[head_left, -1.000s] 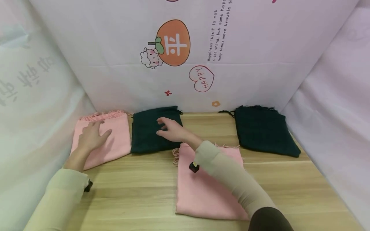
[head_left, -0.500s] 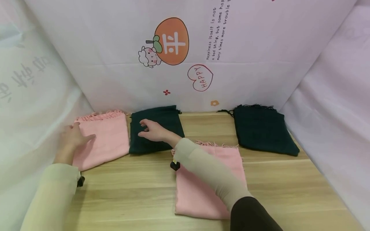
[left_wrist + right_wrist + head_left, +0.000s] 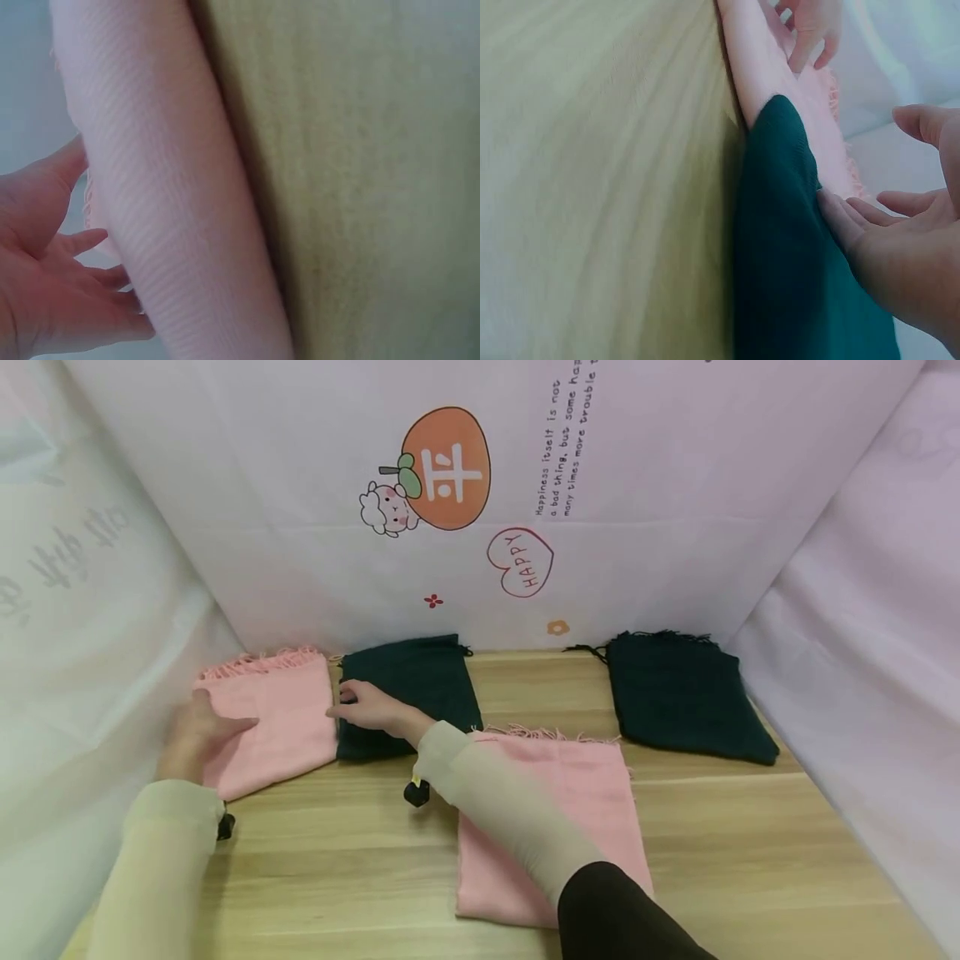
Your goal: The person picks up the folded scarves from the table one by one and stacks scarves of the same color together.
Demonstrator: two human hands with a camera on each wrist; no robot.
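A folded pink fringed scarf [image 3: 288, 718] lies at the far left, beside a folded dark green one [image 3: 420, 681]. My left hand [image 3: 197, 731] is at the pink scarf's left edge, with the thumb extended over the cloth. The left wrist view shows that hand [image 3: 56, 255] with fingers spread behind the thick pink fold [image 3: 161, 180]. My right hand [image 3: 375, 708] reaches over the green scarf, fingertips right at the border between the two scarves. In the right wrist view the right hand [image 3: 907, 217] has loose, parted fingers, one against the green cloth [image 3: 780, 225].
A second folded pink scarf [image 3: 600, 810] lies front centre, partly under the right forearm. A second folded green scarf [image 3: 675, 697] is at the back right. White printed cloth [image 3: 637, 560] walls the wooden table [image 3: 337, 877] at the back and both sides.
My right hand has moved left across the green scarf to the pink scarf's right edge. My left hand has moved left and down to the pink scarf's left edge. The scarves stay in place.
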